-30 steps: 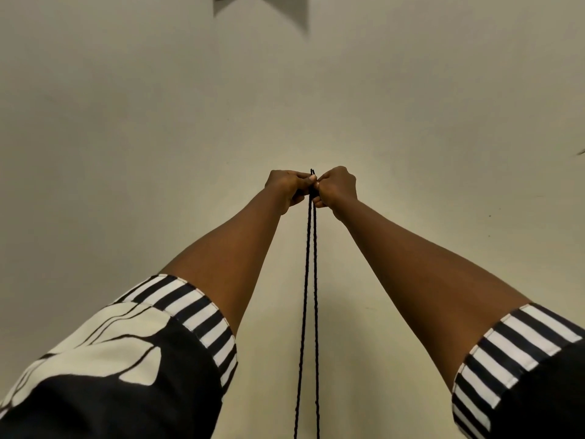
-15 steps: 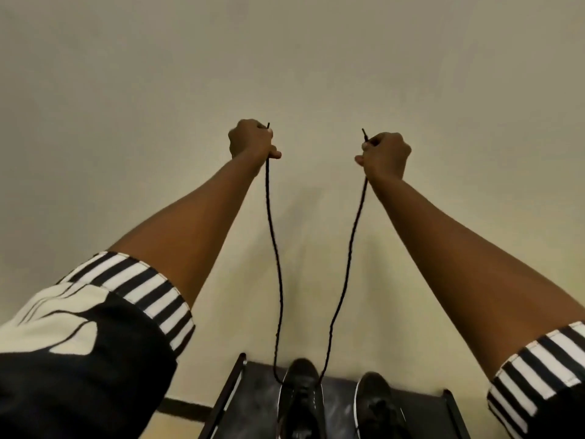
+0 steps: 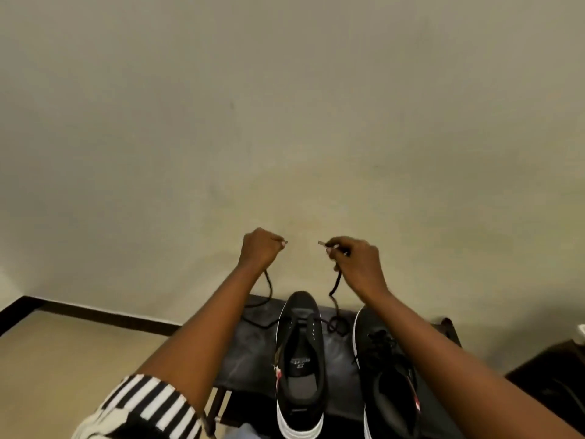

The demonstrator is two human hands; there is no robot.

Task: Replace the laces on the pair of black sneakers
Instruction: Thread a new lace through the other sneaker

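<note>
Two hands, one black lace, two black sneakers on one bench.

We see the left hand (image 3: 258,248) curled around one end of the lace (image 3: 269,288), its pale tip poking out past the fingers, and the right hand (image 3: 356,259) pinching the other end the same way, the two hands raised apart in front of the wall (image 3: 285,106). From each hand the lace drops slack to the left sneaker (image 3: 300,362), where it crosses the eyelets nearest the toe; the rest of that shoe is unlaced, tongue showing. Just beside it stands the right sneaker (image 3: 386,375), laced in black. Both rest on the dark bench (image 3: 247,353), toes toward the wall. We count two striped sleeve cuffs, only one (image 3: 148,403) clearly in view.
</note>
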